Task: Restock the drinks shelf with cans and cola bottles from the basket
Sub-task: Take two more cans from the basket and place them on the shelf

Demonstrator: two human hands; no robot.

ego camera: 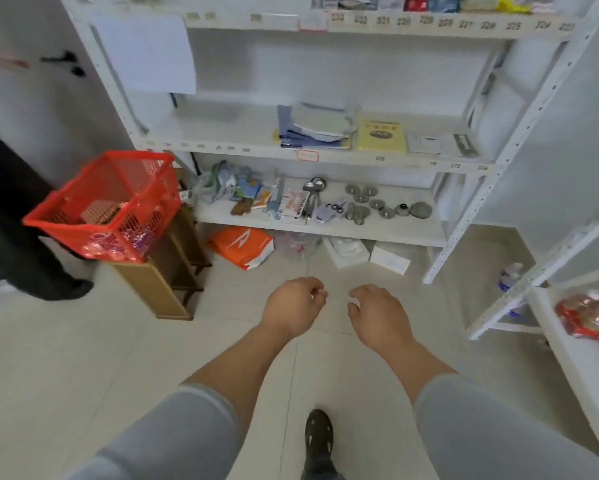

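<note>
Both hands out in front at lower centre of the frame, over bare floor tiles (83, 358), palms down. Left hand (293, 306) empty, fingers curled loosely inward, narrow gap to the thumb. Right hand (377, 313) empty too, fingers bent and slightly apart, touching nothing. Hands near each other but apart. Grey sleeves (173, 438) pushed up to the elbows. One dark shoe (319, 436) at bottom centre.

Red basket (107, 206) at middle left of the frame, perched tilted on a brown wooden stand (166, 271), well apart from both hands. Inside it, shiny purple and red packs toward the lower corner and a brownish block behind; too blurred to tell cans from bottles. Behind the basket, at the left edge, another person's dark trouser leg and shoe (31, 258).

White shelf unit (325, 157) across the upper half of the frame. Middle shelf: blue folders and papers (315, 129), a yellow booklet (381, 135) beside them. Lower shelf: crumpled bags at left, metal spoons, scissors (338, 206), a scatter of round metal lids (377, 204) at right. On the floor under it, an orange and white bag (242, 245) and white boxes (390, 259). Numbered labels along the shelf edges, mostly unreadable.

Second white shelf at the right edge of the frame, bearing a red-wrapped pack of bottles (589, 317) with pale caps; label too blurred to read. Below and left of it, a small bottle (511, 275) behind the slanted upright.
</note>
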